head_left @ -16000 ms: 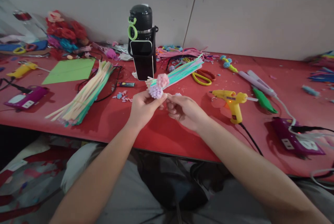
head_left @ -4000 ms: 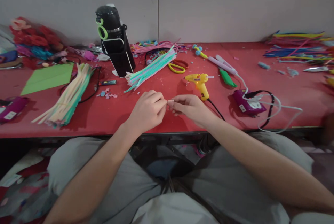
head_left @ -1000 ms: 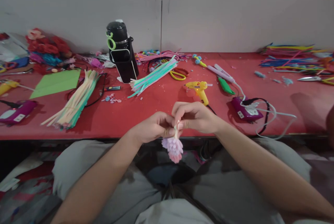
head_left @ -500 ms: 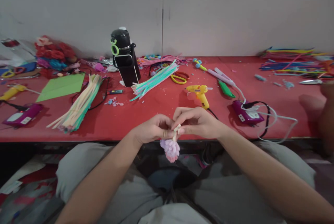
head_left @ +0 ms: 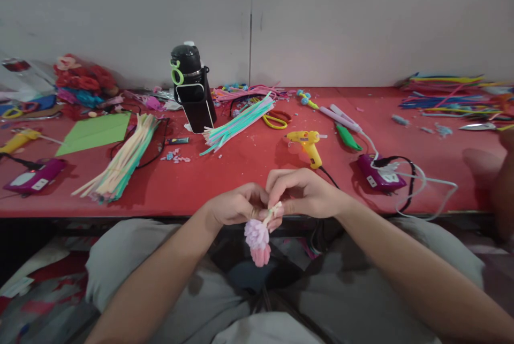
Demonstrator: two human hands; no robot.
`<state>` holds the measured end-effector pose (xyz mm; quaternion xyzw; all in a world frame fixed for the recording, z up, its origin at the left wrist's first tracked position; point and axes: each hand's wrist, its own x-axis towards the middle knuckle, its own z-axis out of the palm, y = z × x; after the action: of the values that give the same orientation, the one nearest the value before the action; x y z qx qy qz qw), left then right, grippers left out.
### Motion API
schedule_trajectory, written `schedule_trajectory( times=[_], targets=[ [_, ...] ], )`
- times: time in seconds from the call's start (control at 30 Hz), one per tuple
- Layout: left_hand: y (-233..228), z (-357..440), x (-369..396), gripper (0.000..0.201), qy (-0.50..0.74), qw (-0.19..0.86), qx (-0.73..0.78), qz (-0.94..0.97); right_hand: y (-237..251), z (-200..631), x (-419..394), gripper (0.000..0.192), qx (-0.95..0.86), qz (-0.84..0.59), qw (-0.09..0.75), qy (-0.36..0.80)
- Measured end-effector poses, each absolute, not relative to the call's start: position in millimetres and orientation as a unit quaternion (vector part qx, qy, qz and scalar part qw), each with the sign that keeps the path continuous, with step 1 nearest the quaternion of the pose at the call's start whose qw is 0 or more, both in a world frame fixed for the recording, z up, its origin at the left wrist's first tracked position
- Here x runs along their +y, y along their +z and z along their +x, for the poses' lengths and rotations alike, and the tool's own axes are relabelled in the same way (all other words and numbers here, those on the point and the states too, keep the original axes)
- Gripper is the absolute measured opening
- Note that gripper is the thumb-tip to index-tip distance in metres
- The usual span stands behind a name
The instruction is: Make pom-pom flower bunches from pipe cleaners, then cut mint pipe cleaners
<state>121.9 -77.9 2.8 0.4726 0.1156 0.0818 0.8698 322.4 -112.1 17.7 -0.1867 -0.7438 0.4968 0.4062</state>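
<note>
A small pipe-cleaner flower (head_left: 257, 236), fuzzy lilac above and pink at its lower end, hangs head down just off the front edge of the table. Its pale cream stem points up and to the right, between my hands. My left hand (head_left: 240, 206) pinches the stem close to the lilac part. With fingertips closed, my right hand (head_left: 303, 194) grips the stem's cream end. Fingers partly cover the stem. Beyond my right hand, a yellow glue gun (head_left: 307, 143) lies on the red table (head_left: 241, 173).
A black bottle (head_left: 196, 92) stands at the back, beside teal and pink pipe cleaners (head_left: 239, 123). Cream and green pipe cleaners (head_left: 124, 159) lie left, near a green sheet (head_left: 94, 132). A purple power box (head_left: 379, 175) with cables sits right. A person's arm (head_left: 504, 183) shows at the right edge.
Both hands have come slightly down toward me with the flower. The flower has swung a little left and lower, showing more of its pink end and stem.
</note>
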Motion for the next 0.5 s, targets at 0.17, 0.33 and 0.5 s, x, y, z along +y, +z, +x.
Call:
schedule_trajectory(
  times=[0.17, 0.33, 0.5],
  targets=[
    [-0.7, 122.5, -80.4, 0.03, 0.093, 0.884, 0.11, 0.446, 19.6, 319.1, -117.4, 0.004, -0.756, -0.195, 0.413, 0.469],
    [-2.6, 123.2, -80.8, 0.032, 0.102, 0.898, 0.1, 0.415, 23.2, 317.8, -121.7, 0.004, -0.755, -0.226, 0.421, 0.448],
    [-0.1, 121.7, -78.4, 0.029, 0.104, 0.899, 0.11, 0.41, 33.4, 325.0, -124.9, 0.011, -0.787, -0.273, 0.397, 0.385]
  ],
)
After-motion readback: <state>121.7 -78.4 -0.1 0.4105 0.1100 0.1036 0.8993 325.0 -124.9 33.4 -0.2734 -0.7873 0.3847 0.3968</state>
